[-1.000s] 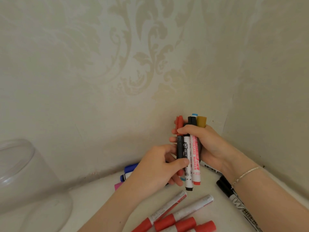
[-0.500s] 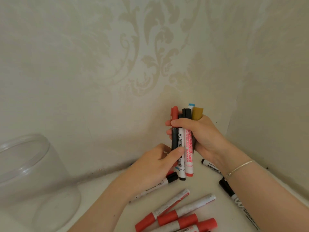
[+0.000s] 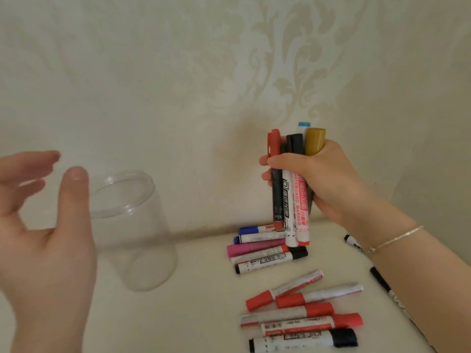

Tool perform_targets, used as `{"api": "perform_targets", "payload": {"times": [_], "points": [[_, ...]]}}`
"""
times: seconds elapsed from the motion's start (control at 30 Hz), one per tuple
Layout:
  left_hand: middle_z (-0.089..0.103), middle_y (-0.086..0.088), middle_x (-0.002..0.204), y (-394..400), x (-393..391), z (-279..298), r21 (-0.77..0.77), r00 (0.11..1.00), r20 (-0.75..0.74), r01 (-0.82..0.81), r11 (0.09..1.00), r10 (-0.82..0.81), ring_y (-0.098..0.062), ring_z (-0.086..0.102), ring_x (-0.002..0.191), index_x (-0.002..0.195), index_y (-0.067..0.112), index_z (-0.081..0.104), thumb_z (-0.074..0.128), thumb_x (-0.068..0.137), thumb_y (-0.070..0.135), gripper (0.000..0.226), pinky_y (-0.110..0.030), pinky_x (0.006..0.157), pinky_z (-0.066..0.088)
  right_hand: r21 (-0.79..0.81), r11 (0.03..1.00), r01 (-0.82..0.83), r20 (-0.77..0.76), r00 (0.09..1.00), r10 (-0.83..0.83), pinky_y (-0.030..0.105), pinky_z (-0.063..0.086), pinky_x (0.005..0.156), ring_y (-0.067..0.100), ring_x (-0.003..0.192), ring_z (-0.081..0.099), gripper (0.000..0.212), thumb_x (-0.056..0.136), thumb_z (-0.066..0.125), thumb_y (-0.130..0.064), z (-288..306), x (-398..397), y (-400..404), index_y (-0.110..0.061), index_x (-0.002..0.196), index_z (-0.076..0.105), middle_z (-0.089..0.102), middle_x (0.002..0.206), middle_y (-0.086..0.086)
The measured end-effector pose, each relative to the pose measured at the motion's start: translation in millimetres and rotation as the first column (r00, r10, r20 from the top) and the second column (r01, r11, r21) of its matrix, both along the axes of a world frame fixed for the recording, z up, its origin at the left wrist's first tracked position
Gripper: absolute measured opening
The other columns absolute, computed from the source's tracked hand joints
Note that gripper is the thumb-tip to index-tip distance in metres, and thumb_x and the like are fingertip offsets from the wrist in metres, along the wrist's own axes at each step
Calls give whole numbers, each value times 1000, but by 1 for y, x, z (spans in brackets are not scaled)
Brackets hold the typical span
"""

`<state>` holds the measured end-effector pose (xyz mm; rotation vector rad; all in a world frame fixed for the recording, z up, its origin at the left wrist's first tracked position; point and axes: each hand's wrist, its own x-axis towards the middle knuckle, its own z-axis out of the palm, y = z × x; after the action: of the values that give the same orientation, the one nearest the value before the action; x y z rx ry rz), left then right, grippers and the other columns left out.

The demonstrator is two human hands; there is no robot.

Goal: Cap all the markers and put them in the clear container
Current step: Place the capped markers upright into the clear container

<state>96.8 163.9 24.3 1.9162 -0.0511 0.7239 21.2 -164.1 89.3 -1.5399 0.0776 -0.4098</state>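
Note:
My right hand (image 3: 323, 182) grips an upright bundle of capped markers (image 3: 290, 189) with red, black, blue and gold caps, held above the table near the back wall. The clear container (image 3: 142, 238) stands upright and open-topped at centre left. My left hand (image 3: 46, 240) is spread open just left of the container, fingers apart, holding nothing; it looks blurred. Several markers lie loose on the table: a group of blue, pink, red and black ones (image 3: 265, 248) under the bundle, and a group of red-capped ones (image 3: 303, 309) nearer me.
The cream table (image 3: 198, 314) meets patterned walls (image 3: 178, 85) at the back and right, forming a corner. Two black markers (image 3: 382, 281) lie partly under my right forearm. A black-capped marker (image 3: 305, 340) lies at the table's front.
My left hand has let go of the bundle and swung far left beside the container. The view has shifted left, so the whole container shows. My right hand still holds the bundle.

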Motion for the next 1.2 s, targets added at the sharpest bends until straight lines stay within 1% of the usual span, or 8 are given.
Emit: {"api": "perform_targets", "payload": {"times": [0.07,0.13,0.27,0.43,0.57,0.77,1.07,1.2], "points": [[60,-6,125,10,3,-8,-15,981,-72,-180,983,179,-23,51,127,115,27,61,61,64,83,76,-55,100,39,-6,999,-35,4,999,35,32,60,70,20,77,73,19,82,69,-6,4,3,10,-7,101,66,76,87,3],[49,-2,138,-20,-21,7,-1,970,49,-239,971,239,-18,44,131,121,37,50,66,67,75,68,-38,107,36,-16,997,-76,3,997,76,34,60,71,21,77,73,18,81,70,-7,6,8,22,-7,99,67,76,87,4],[27,1,153,-46,-32,12,-16,999,11,-47,999,47,-13,31,139,147,29,25,80,55,57,111,-29,107,27,-31,990,-139,-8,990,139,37,60,75,22,77,73,17,80,71,-8,10,18,47,-7,97,69,76,86,5],[34,-3,153,-52,-21,0,-12,985,-152,80,997,-81,-14,34,139,150,36,10,88,55,39,123,-32,108,31,-28,979,-203,12,979,203,41,60,77,24,76,73,18,79,72,-6,17,25,73,-6,97,68,75,87,10],[43,3,146,-54,-21,-2,-11,986,-137,90,996,-91,-18,44,132,149,42,12,90,55,35,122,-35,107,35,-43,971,-235,34,971,237,42,59,78,23,77,73,24,79,73,-8,25,27,87,-4,102,67,75,88,11],[43,18,144,-66,-31,2,19,974,-97,206,978,-203,-7,44,130,147,44,21,91,54,35,116,-33,110,36,85,964,-250,222,948,226,40,60,75,25,76,73,14,80,69,-1,52,27,95,-4,94,68,75,89,11],[41,33,139,-84,-41,14,80,913,-93,405,911,-398,16,38,124,143,53,20,92,48,44,119,-13,100,31,171,966,-195,397,911,114,37,60,71,25,73,72,26,81,67,3,69,33,111,-10,103,64,72,94,16],[46,30,137,-88,-46,18,42,884,-88,464,885,-459,12,43,125,141,53,23,82,39,60,118,-27,110,37,66,977,-201,396,905,159,27,58,67,25,78,71,39,80,64,9,54,32,114,-19,108,63,70,96,19]]}}
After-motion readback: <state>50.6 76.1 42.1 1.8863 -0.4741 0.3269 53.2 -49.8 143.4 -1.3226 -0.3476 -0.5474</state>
